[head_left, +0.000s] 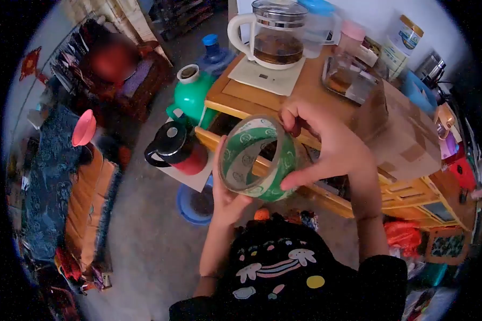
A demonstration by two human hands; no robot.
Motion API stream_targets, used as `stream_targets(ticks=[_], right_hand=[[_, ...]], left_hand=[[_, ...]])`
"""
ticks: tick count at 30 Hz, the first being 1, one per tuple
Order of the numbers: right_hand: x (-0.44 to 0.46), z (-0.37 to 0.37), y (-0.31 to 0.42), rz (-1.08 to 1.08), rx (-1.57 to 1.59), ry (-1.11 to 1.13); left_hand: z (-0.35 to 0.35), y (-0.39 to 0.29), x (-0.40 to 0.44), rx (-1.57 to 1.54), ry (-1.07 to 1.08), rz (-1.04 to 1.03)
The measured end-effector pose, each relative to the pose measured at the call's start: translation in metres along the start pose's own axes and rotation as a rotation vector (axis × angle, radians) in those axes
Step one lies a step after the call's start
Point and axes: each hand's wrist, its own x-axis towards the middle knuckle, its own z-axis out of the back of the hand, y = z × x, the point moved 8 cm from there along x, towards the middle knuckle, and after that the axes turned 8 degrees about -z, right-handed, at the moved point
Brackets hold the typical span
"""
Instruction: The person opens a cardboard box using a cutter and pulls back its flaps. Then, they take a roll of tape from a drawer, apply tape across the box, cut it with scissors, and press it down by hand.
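Both hands (334, 147) half-curled, gripping green tape roll (287, 158), glass kettle (278, 37) holding brown liquid (278, 51), white base (268, 79) beneath

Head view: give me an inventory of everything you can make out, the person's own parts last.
Tape roll: one, green and white, between the hands
Cabinet: one, orange-brown, right of centre
Glass kettle: one, clear with white handle, on the cabinet
Cardboard box: one, brown, right of the tape roll
Tin: one, white with gold lid, upper right
Flask: one, red and black, left of the cabinet
Jug: one, green, behind the flask
Basin: one, blue, on the floor
Bowl: one, pink, left
Other items: uncounted, mixed colours, mostly around the edges
Left hand: one, bare, holding the tape roll
Right hand: one, bare, touching its right side
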Motion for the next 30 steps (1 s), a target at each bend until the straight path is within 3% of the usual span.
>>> stream_targets(ticks=[10,16,18,22,25,27,28,30], right_hand=[[0.012,-0.005,-0.002,0.006,0.099,0.038],[0.016,-0.009,0.012,0.13,-0.047,0.037],[0.013,-0.013,0.025,0.333,-0.141,-0.002],[0.014,-0.02,0.027,0.318,-0.076,-0.014],[0.014,-0.016,0.027,0.278,0.065,-0.102],[0.015,-0.014,0.029,0.259,0.049,-0.126],[0.015,-0.014,0.03,0.262,0.05,-0.125],[0.017,-0.015,0.03,0.242,0.045,-0.094]], left_hand=[[0.01,-0.001,0.001,-0.004,-0.015,-0.033],[0.015,-0.008,0.001,0.117,-0.006,-0.064],[0.019,-0.007,0.0,0.131,-0.043,-0.041],[0.028,-0.004,0.0,0.075,-0.064,-0.088],[0.04,0.007,0.007,-0.021,-0.147,0.075],[0.054,0.031,0.002,-0.1,-0.334,0.35],[0.055,0.031,-0.001,-0.097,-0.335,0.347],[0.035,0.004,0.003,-0.006,-0.025,0.0]])
